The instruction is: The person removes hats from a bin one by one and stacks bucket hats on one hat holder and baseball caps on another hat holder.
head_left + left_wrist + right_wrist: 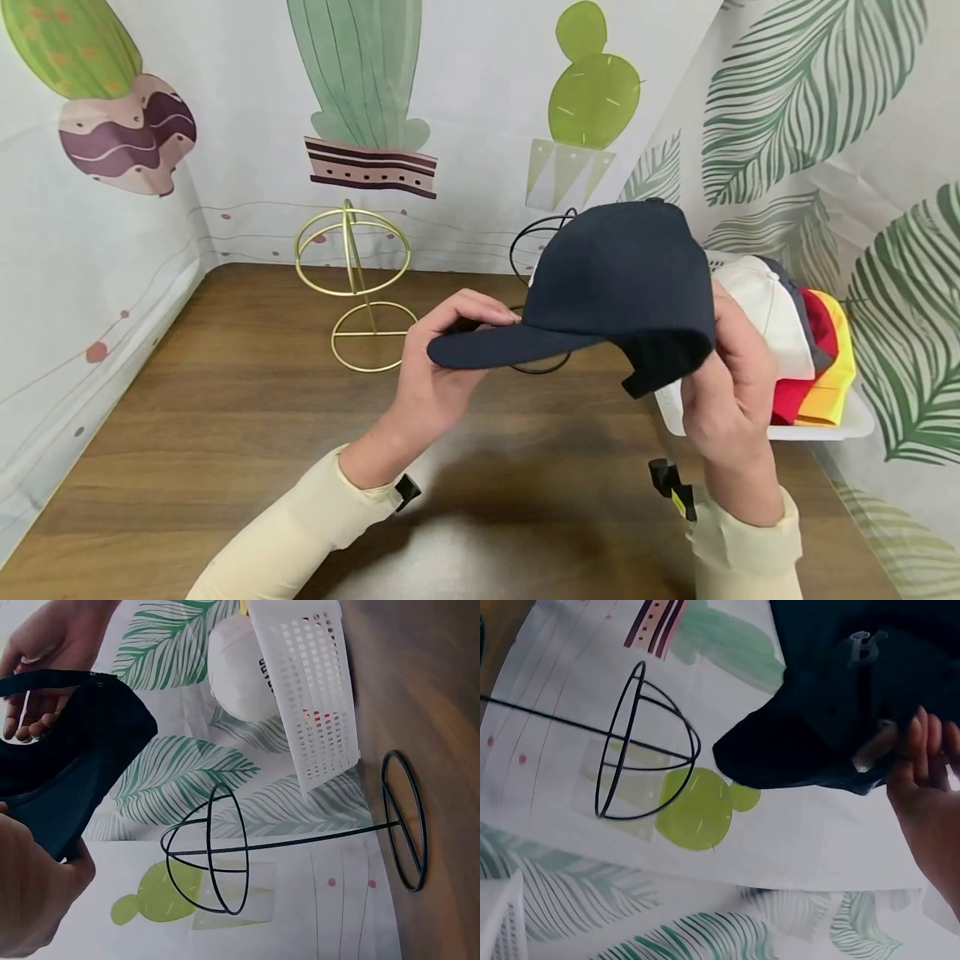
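A dark navy baseball cap (622, 267) is held up above the table, its brim toward the left. My left hand (442, 375) pinches the brim, thumb on top and fingers underneath. At the back edge of the crown, my right hand (735, 392) grips the cap, with some fingers hidden behind the fabric. The right wrist view shows a pale letter (866, 649) on the cap. Behind the cap stands a black wire hat stand (322, 836), partly hidden in the head view and bare in the left wrist view.
To its left is a gold wire hat stand (347, 242), also bare. At the right, a white plastic basket (825, 432) holds a white cap (772, 308) plus red and yellow (828, 400) ones. Printed cloth walls border the wooden table (225, 433).
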